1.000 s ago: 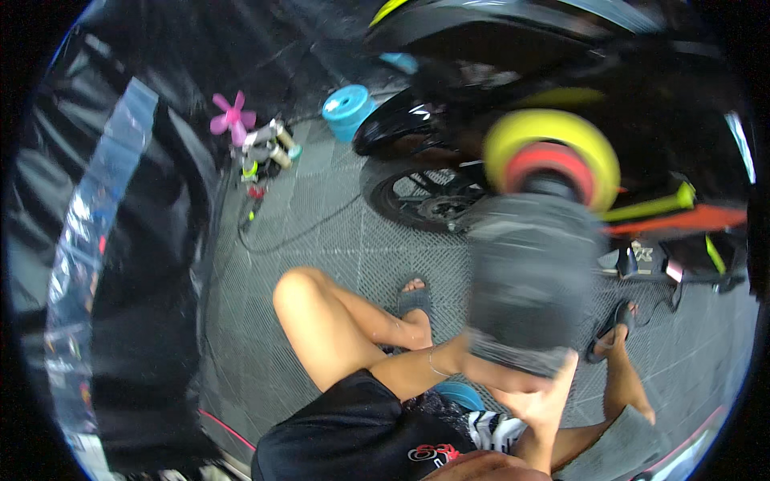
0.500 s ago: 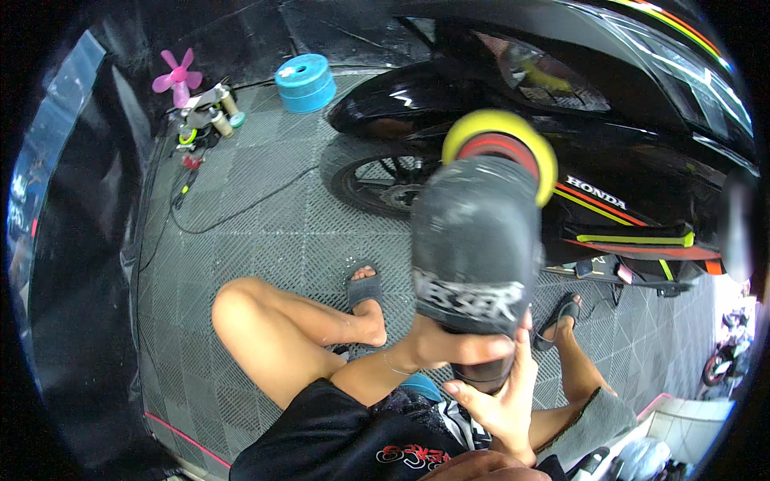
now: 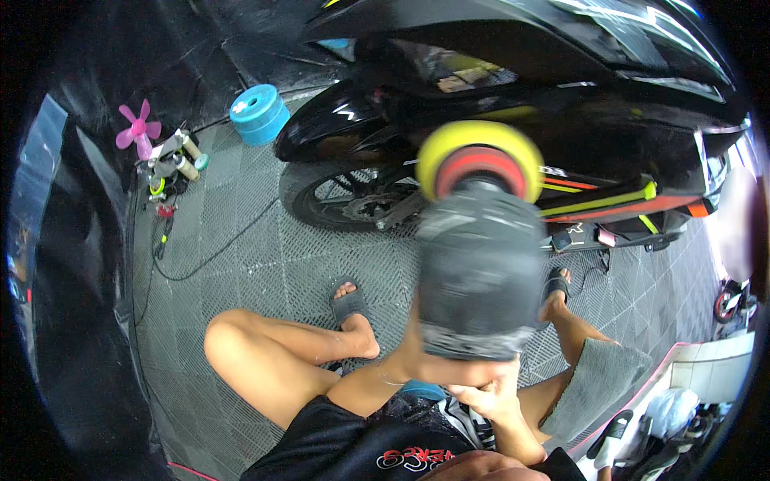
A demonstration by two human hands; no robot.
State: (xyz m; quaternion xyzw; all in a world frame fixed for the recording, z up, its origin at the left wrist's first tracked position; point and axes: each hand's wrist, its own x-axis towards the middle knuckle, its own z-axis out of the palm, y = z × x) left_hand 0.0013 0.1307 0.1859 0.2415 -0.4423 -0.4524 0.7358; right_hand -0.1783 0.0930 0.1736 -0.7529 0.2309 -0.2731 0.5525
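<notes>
A black power polisher (image 3: pixel 481 272), with a yellow foam pad (image 3: pixel 453 143) on a red backing plate (image 3: pixel 473 168), is held up before me with its pad toward the black motorcycle (image 3: pixel 449 100). My left hand (image 3: pixel 437 369) is closed round the lower end of the polisher, fingers across it. Just below, my right hand (image 3: pixel 491 394) is closed there too, its thumb pointing left. The polisher's body hides most of the handle. The pad overlaps the lower side fairing in view; whether it touches cannot be told. The polisher is smeared by motion.
The motorcycle's front wheel (image 3: pixel 321 196) stands ahead on grey tiled flooring (image 3: pixel 265 256). A blue round container (image 3: pixel 261 120), a pink fan (image 3: pixel 139 128) and several bottles (image 3: pixel 188 164) are at the far left. A cable (image 3: pixel 216 264) crosses the floor. A grey cloth (image 3: pixel 597 385) drapes over my right leg.
The view has shifted, so the motorcycle sits farther left. The polisher is tilted differently, its body lower in view and the red plate showing more. Both hands keep their hold.
</notes>
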